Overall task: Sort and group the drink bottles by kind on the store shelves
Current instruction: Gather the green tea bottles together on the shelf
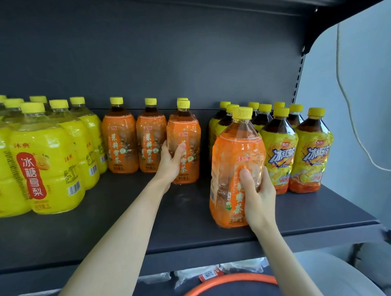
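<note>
Your left hand (170, 162) gripped the far orange tea bottle (185, 135) low on its left side, with the fingers curled round it and the thumb laid across the front of the label. That bottle stood upright on the dark shelf (126, 227), about mid-depth. The yellow cap of a further bottle (182, 99) showed just behind it.

Your right hand (257, 194) held the near orange tea bottle (232, 168) from its right side, with the thumb pressed on the label and the fingers wrapped round the back. This bottle was close to the shelf's front edge, roughly upright and right of the other one. Whether its base rested on the shelf or hung just above it, you could not tell.

To the left of your left hand, two more orange tea bottles (120, 137) stood side by side near the back. Farther left was a packed group of yellow pear-drink bottles (44, 162), reaching nearer the front. On the right, the iced tea bottles (279, 151), dark with yellow labels, stood in rows just beside the bottle in your right hand.

A pale cable (348, 111) hung down the wall at the far right. An orange hose (228, 279) curved below the shelf.
</note>
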A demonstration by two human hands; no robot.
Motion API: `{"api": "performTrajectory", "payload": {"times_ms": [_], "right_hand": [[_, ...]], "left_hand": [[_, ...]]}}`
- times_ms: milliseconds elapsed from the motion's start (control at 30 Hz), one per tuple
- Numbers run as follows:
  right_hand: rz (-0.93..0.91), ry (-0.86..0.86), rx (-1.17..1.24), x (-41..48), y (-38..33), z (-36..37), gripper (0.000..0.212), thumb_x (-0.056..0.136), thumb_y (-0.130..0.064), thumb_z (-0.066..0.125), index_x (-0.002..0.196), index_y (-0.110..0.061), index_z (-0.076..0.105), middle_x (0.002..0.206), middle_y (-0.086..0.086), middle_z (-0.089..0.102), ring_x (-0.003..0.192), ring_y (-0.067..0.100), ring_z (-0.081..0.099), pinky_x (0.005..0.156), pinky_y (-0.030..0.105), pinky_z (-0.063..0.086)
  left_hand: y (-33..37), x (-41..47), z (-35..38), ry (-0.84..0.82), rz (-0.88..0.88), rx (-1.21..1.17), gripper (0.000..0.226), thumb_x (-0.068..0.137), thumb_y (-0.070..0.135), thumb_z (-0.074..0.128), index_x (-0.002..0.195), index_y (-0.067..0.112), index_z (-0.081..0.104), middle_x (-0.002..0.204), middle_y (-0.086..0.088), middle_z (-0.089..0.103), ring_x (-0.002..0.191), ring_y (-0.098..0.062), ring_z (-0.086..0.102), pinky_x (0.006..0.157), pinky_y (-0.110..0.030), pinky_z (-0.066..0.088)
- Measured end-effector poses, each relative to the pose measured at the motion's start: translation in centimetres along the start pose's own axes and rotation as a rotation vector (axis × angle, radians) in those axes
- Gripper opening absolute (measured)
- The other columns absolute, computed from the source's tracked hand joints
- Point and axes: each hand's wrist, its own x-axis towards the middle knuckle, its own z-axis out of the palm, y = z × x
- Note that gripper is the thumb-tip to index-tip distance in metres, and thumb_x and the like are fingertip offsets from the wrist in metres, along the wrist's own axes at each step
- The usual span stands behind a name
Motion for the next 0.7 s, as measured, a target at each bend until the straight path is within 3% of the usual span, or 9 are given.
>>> {"api": "performTrajectory", "payload": {"times_ms": [233, 333, 500, 600, 700], "right_hand": [[0.005, -0.007, 0.001, 0.1, 0.1, 0.0, 0.050, 0.066, -0.065, 0.058, 0.107, -0.036, 0.055, 0.095, -0.026, 0.070, 0.089, -0.001, 0.068, 0.066, 0.011, 0.052], [0.001, -0.006, 0.000, 0.0, 0.2, 0.0, 0.051, 0.066, -0.065, 0.059, 0.107, -0.036, 0.055, 0.094, -0.025, 0.070, 0.089, -0.002, 0.068, 0.066, 0.011, 0.052], [-0.013, -0.016, -0.007, -0.1, 0.0, -0.2, 0.051, 0.067, -0.064, 0.058, 0.108, -0.034, 0.054, 0.094, -0.030, 0.069, 0.088, -0.005, 0.067, 0.065, 0.008, 0.050], [-0.008, -0.074, -0.013, -0.3, 0.0, 0.1, 0.059, 0.067, -0.065, 0.057, 0.115, -0.031, 0.050, 0.095, -0.034, 0.067, 0.088, -0.008, 0.067, 0.064, 0.007, 0.050], [0.001, -0.164, -0.036, -0.7, 0.1, 1.3, 0.055, 0.070, -0.065, 0.056, 0.115, -0.036, 0.046, 0.098, -0.032, 0.067, 0.091, -0.006, 0.066, 0.068, 0.011, 0.051]], "left_hand": [[-0.3, 0.1, 0.1, -0.007, 0.005, -0.018, 0.076, 0.089, 0.059, 0.047, 0.149, 0.032, 0.010, 0.147, 0.000, 0.036, 0.132, -0.022, 0.040, 0.091, -0.033, 0.037], [-0.2, 0.0, 0.0, -0.003, -0.022, -0.016, 0.076, 0.088, 0.058, 0.050, 0.148, 0.030, 0.014, 0.146, 0.000, 0.038, 0.131, -0.022, 0.041, 0.093, -0.034, 0.038], [1.4, -1.9, -0.5, 0.165, -0.065, 0.003, 0.074, 0.083, 0.048, 0.065, 0.143, 0.023, 0.030, 0.141, -0.002, 0.045, 0.127, -0.022, 0.045, 0.089, -0.031, 0.038], [2.1, -4.6, -1.2, 0.247, 0.008, -0.038, 0.052, 0.089, 0.047, 0.058, 0.133, 0.025, 0.043, 0.127, 0.007, 0.053, 0.118, -0.012, 0.049, 0.086, -0.020, 0.038], [2.9, -7.2, -1.2, 0.146, 0.070, -0.104, 0.027, 0.095, 0.051, 0.042, 0.116, 0.036, 0.049, 0.114, 0.017, 0.056, 0.115, -0.006, 0.051, 0.090, -0.021, 0.040]]}}
